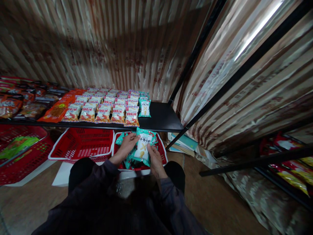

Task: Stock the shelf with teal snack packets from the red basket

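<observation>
A teal and white snack bag (143,146) is held upright between my two hands, above a red basket (163,152) with more teal bags in it. My left hand (128,145) pinches the bag's upper left edge. On the opposite edge, my right hand (156,159) grips it with thumb and fingers. Beyond them, a short row of teal bags (145,108) stands on the black shelf (163,117), right beside several rows of white and orange snack bags (104,113).
Left of the filled basket sits another red basket (84,143); a third (44,147) holds a green packet. Orange and dark packets (31,101) lie at the shelf's left. Black shelf posts (193,52) rise at the right. Books (184,142) lie under the shelf corner.
</observation>
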A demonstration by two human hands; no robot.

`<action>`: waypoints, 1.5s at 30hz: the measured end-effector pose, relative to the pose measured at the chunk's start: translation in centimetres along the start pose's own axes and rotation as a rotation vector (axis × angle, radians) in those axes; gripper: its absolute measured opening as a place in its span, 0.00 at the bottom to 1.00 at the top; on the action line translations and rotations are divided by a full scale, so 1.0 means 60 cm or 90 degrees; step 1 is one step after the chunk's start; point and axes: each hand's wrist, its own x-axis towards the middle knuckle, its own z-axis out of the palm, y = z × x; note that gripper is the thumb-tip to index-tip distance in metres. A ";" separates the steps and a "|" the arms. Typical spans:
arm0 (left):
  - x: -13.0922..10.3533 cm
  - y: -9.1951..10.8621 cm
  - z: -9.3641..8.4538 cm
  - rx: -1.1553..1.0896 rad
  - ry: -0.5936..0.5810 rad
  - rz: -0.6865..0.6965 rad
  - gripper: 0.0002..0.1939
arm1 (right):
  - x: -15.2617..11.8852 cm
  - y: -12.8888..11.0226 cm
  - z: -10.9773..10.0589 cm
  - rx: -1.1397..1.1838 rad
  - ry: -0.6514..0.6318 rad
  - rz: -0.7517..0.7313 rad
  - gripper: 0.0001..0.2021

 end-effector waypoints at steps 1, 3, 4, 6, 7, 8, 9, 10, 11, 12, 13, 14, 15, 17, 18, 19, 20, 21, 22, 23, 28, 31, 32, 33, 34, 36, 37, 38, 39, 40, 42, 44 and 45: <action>-0.002 0.000 0.000 0.002 0.004 0.000 0.23 | 0.001 0.000 0.000 -0.003 0.006 -0.005 0.22; -0.007 -0.001 -0.001 0.009 0.004 -0.011 0.26 | 0.003 -0.002 0.001 -0.006 0.018 -0.007 0.22; -0.010 -0.002 -0.002 0.010 -0.002 -0.024 0.28 | 0.004 -0.004 0.002 -0.005 0.022 -0.007 0.22; -0.015 -0.004 -0.003 0.007 -0.026 -0.055 0.31 | 0.003 -0.010 0.006 0.001 0.024 -0.005 0.23; -0.017 -0.005 -0.003 0.002 -0.038 -0.066 0.31 | 0.003 -0.012 0.007 0.004 0.023 -0.004 0.23; -0.019 -0.006 -0.004 -0.003 -0.046 -0.074 0.31 | 0.002 -0.015 0.009 0.006 0.020 -0.002 0.23; -0.020 -0.006 -0.004 -0.009 -0.050 -0.078 0.31 | 0.001 -0.016 0.010 0.006 0.017 -0.001 0.23; -0.021 -0.007 -0.005 -0.014 -0.050 -0.076 0.30 | 0.001 -0.018 0.011 0.005 0.012 0.001 0.23; -0.022 -0.008 -0.005 -0.019 -0.049 -0.072 0.30 | 0.000 -0.018 0.012 0.004 0.007 0.002 0.22; -0.022 -0.009 -0.005 -0.024 -0.048 -0.067 0.29 | 0.000 -0.018 0.013 0.004 0.003 0.002 0.22; -0.023 -0.010 -0.005 -0.028 -0.047 -0.062 0.29 | 0.000 -0.018 0.013 0.006 -0.001 0.002 0.22; -0.024 -0.012 -0.004 -0.032 -0.044 -0.057 0.28 | 0.000 -0.018 0.013 0.009 -0.004 0.002 0.22; -0.024 -0.013 -0.004 -0.035 -0.037 -0.051 0.28 | 0.000 -0.017 0.014 0.011 -0.005 0.004 0.21; -0.027 -0.016 -0.002 -0.039 -0.012 -0.045 0.27 | 0.001 -0.016 0.014 0.011 -0.001 0.008 0.21; -0.028 -0.017 -0.002 -0.039 0.000 -0.044 0.27 | 0.001 -0.015 0.014 0.007 0.004 0.009 0.21; -0.029 -0.018 -0.001 -0.039 0.010 -0.045 0.27 | 0.002 -0.015 0.014 0.000 0.008 0.009 0.21; -0.031 -0.019 -0.001 -0.038 0.018 -0.046 0.28 | 0.003 -0.014 0.014 -0.007 0.013 0.007 0.21; -0.032 -0.020 0.000 -0.036 0.023 -0.047 0.28 | 0.004 -0.014 0.014 -0.012 0.018 0.001 0.22; -0.033 -0.020 0.000 -0.035 0.023 -0.046 0.28 | 0.006 -0.013 0.014 -0.016 0.023 -0.005 0.22; -0.034 -0.021 -0.001 -0.033 0.020 -0.044 0.28 | 0.007 -0.012 0.013 -0.018 0.027 -0.010 0.22; -0.035 -0.023 -0.003 -0.030 -0.008 -0.041 0.27 | 0.010 -0.013 0.014 -0.022 0.036 -0.008 0.23; -0.032 -0.028 -0.005 -0.017 -0.013 -0.042 0.26 | 0.011 -0.015 0.015 -0.036 0.040 -0.010 0.23; -0.031 -0.031 -0.006 -0.009 -0.007 -0.039 0.25 | 0.012 -0.015 0.016 -0.041 0.041 -0.007 0.23; -0.030 -0.035 -0.008 0.001 0.002 -0.034 0.24 | 0.012 -0.016 0.016 -0.044 0.040 -0.002 0.22; -0.028 -0.038 -0.009 0.012 0.013 -0.027 0.23 | 0.013 -0.015 0.017 -0.044 0.038 0.002 0.22; -0.025 -0.045 -0.013 0.029 0.035 -0.008 0.21 | 0.014 -0.015 0.019 -0.041 0.025 0.001 0.22; -0.023 -0.047 -0.016 0.032 0.047 0.001 0.20 | 0.014 -0.014 0.019 -0.039 0.014 -0.005 0.22; -0.021 -0.048 -0.018 0.031 0.059 0.009 0.20 | 0.012 -0.014 0.019 -0.037 0.001 -0.014 0.22; -0.018 -0.048 -0.021 0.025 0.071 0.014 0.20 | 0.010 -0.013 0.019 -0.037 -0.009 -0.019 0.22; -0.016 -0.046 -0.024 0.013 0.084 0.017 0.20 | 0.007 -0.012 0.018 -0.040 -0.016 -0.018 0.22; -0.011 -0.042 -0.029 -0.021 0.113 0.021 0.22 | 0.001 -0.009 0.016 -0.049 -0.013 0.001 0.23; -0.008 -0.037 -0.034 -0.047 0.133 0.027 0.24 | -0.003 -0.005 0.013 -0.054 -0.004 0.028 0.24; -0.007 -0.035 -0.036 -0.053 0.139 0.031 0.25 | -0.004 -0.002 0.011 -0.057 -0.002 0.038 0.24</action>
